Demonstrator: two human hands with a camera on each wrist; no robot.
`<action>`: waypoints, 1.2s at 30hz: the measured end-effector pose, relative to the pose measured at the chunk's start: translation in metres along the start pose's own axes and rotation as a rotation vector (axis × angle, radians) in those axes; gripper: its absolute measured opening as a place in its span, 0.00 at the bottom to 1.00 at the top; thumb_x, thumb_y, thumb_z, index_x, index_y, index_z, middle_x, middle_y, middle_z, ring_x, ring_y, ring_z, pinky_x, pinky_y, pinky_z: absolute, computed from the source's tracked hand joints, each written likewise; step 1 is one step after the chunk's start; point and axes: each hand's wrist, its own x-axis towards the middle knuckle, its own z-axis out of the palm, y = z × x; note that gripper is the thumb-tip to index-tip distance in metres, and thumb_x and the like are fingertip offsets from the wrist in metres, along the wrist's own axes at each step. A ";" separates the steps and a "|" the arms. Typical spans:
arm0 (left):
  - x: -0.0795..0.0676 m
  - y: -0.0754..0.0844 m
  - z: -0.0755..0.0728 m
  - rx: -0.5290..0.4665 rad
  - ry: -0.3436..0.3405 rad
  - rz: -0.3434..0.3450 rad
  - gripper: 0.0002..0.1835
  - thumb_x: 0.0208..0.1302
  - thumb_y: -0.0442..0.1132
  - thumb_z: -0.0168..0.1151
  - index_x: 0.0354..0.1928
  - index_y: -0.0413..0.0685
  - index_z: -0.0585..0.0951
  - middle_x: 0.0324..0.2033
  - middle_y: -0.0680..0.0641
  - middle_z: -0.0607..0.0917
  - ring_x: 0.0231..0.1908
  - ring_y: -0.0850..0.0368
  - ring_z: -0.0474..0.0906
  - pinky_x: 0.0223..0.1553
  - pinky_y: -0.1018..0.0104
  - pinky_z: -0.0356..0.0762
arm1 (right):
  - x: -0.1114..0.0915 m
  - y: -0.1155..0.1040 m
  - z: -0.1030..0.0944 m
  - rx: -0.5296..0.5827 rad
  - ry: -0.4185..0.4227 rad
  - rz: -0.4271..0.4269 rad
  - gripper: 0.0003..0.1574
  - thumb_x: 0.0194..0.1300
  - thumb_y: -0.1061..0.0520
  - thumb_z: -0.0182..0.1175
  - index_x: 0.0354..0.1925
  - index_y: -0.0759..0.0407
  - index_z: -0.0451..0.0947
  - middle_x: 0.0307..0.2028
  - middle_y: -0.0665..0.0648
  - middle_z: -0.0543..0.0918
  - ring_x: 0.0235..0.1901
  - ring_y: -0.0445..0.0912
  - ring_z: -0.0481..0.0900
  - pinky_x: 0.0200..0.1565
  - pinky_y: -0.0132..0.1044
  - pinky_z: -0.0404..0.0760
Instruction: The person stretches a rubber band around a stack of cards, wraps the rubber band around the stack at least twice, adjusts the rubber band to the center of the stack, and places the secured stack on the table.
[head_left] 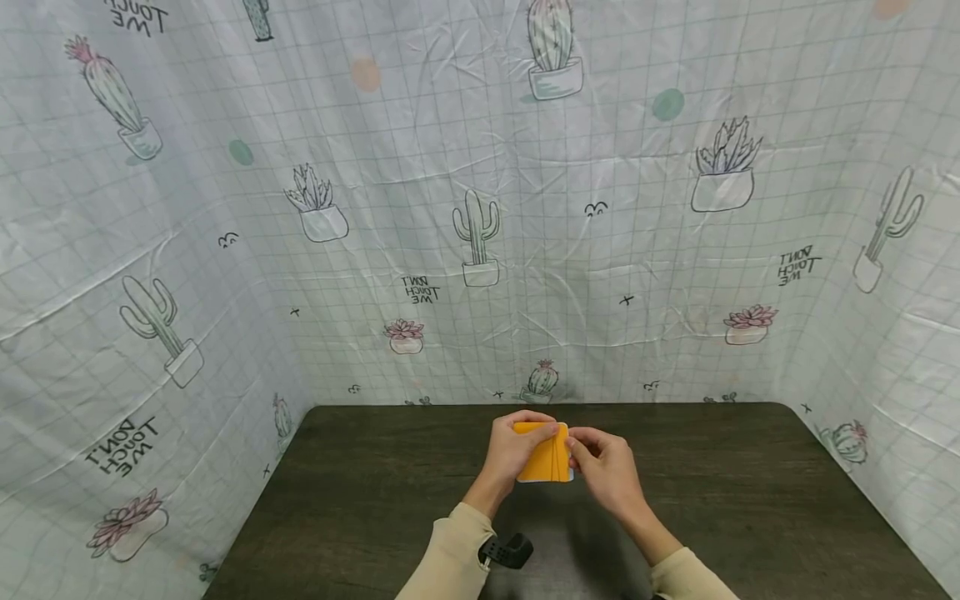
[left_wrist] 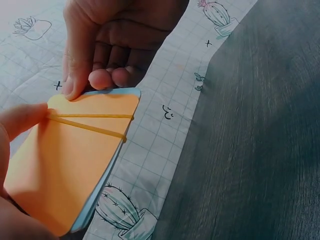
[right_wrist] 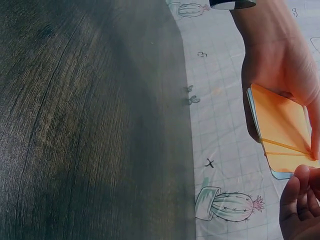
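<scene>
A small stack of cards (head_left: 547, 458), orange on its face with light blue showing at the edges, is held up above the dark table. My left hand (head_left: 517, 446) grips it from the left, thumb across the orange face. Two strands of a yellow rubber band (left_wrist: 92, 116) cross the face and meet beside the left thumb. At the stack's right end my right hand (head_left: 603, 467) pinches the edge with thumb and fingertips. In the right wrist view, the right fingertips (right_wrist: 301, 172) sit at the stack's end, close to the band.
Below the hands lies a dark wood-grain table (head_left: 360, 517). A white grid-patterned cloth (head_left: 427, 167) with cactus drawings hangs behind it and along both sides. A black band (head_left: 508, 550) is worn on the left wrist.
</scene>
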 end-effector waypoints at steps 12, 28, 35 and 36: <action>-0.001 0.001 0.001 -0.007 0.016 0.010 0.10 0.64 0.41 0.70 0.40 0.40 0.89 0.36 0.48 0.87 0.32 0.56 0.83 0.34 0.61 0.85 | -0.003 -0.002 0.002 0.017 -0.004 0.010 0.08 0.71 0.64 0.61 0.45 0.68 0.84 0.29 0.58 0.83 0.27 0.51 0.81 0.29 0.33 0.81; 0.001 -0.002 0.001 0.008 0.063 0.029 0.07 0.63 0.40 0.68 0.36 0.42 0.86 0.33 0.48 0.83 0.30 0.56 0.80 0.31 0.64 0.83 | -0.002 -0.001 0.003 0.049 0.006 -0.002 0.07 0.68 0.64 0.64 0.42 0.68 0.85 0.30 0.59 0.84 0.28 0.56 0.82 0.28 0.32 0.81; 0.001 -0.004 0.001 -0.025 0.015 0.034 0.11 0.62 0.43 0.73 0.39 0.42 0.88 0.35 0.47 0.85 0.31 0.55 0.81 0.32 0.62 0.84 | -0.002 -0.001 0.003 0.045 0.006 0.014 0.07 0.69 0.64 0.64 0.42 0.67 0.84 0.28 0.58 0.83 0.27 0.52 0.81 0.28 0.32 0.81; 0.001 -0.004 0.001 -0.026 0.015 0.036 0.11 0.62 0.42 0.73 0.38 0.41 0.87 0.34 0.47 0.84 0.30 0.55 0.81 0.32 0.62 0.84 | -0.001 -0.001 0.003 0.048 0.008 0.014 0.07 0.69 0.64 0.64 0.42 0.67 0.84 0.28 0.59 0.83 0.27 0.51 0.80 0.28 0.32 0.81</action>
